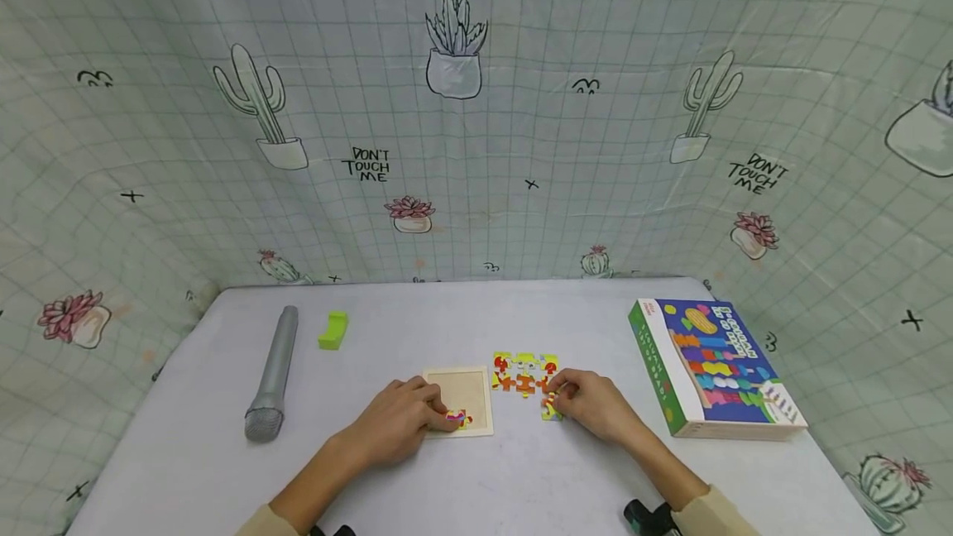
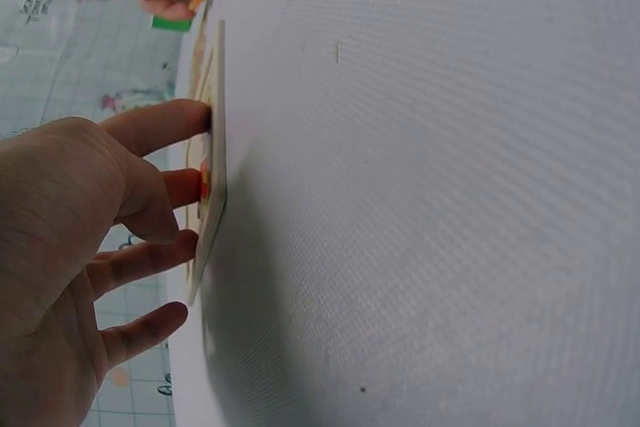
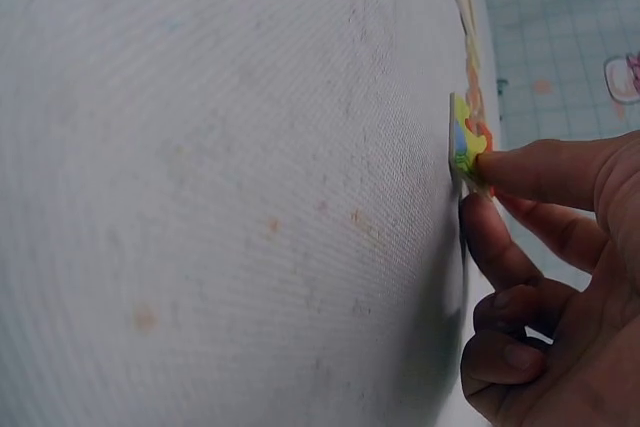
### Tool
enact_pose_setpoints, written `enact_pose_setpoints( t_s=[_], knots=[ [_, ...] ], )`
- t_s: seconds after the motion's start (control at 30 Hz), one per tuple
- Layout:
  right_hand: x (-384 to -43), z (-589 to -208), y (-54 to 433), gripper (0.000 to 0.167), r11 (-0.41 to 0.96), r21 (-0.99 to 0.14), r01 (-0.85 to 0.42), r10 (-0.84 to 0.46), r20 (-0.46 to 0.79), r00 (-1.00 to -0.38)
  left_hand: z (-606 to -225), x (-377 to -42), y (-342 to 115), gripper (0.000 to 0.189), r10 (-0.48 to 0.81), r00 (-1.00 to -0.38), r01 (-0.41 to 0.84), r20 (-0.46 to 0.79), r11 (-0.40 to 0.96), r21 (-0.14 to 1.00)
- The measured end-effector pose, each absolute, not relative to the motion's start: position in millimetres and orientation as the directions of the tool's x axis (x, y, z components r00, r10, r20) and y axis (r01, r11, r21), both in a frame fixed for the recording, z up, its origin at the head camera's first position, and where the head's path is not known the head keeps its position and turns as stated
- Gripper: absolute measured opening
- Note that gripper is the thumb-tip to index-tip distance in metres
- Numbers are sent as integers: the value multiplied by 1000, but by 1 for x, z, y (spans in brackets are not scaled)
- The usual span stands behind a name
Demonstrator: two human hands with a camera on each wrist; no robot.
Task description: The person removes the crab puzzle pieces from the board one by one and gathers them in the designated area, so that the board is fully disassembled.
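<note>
A shallow wooden puzzle tray [image 1: 476, 401] lies on the table, with a colourful puzzle piece [image 1: 459, 418] inside it. My left hand [image 1: 398, 424] reaches over the tray's left side, its thumb touching that piece. Spread fingertips rest along the tray [image 2: 219, 117] in the left wrist view. To the right of the tray, several joined puzzle pieces [image 1: 525, 385] in yellow, red and orange lie flat. With thumb and forefinger, my right hand [image 1: 593, 405] pinches a yellow puzzle piece [image 3: 463, 142] at the group's lower right corner; the fingers partly hide it.
A grey microphone [image 1: 274, 379] and a lime-green block [image 1: 333, 330] lie on the left of the white table [image 1: 186, 437]. A colourful game box [image 1: 715, 366] stands at the right. Dark objects [image 1: 649, 517] show near the right sleeve. A patterned cloth [image 1: 476, 147] hangs behind.
</note>
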State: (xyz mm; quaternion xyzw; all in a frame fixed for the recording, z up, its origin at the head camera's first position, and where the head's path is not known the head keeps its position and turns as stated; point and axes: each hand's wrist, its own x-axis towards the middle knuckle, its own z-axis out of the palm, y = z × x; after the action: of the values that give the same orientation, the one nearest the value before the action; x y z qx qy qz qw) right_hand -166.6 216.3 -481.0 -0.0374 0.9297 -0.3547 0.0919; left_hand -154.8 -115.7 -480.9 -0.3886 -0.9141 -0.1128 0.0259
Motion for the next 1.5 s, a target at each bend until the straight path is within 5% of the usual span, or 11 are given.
enact_pose_setpoints(
  t_s=[0.73, 1.2, 1.5],
  knots=[
    [-167, -481, 204, 12, 757, -650, -70, -149, -66, -987, -478, -150, -123, 41, 692, -708, 704, 143, 675, 220],
    [-160, -482, 123, 27, 689, -603, -403, -496, 13, -868, -479, -145, -130, 31, 700, -699, 713, 146, 671, 203],
    [-155, -481, 101, 21, 717, -564, -410, -501, -8, -865, -482, -142, -132, 31, 691, -698, 716, 187, 665, 213]
  ],
)
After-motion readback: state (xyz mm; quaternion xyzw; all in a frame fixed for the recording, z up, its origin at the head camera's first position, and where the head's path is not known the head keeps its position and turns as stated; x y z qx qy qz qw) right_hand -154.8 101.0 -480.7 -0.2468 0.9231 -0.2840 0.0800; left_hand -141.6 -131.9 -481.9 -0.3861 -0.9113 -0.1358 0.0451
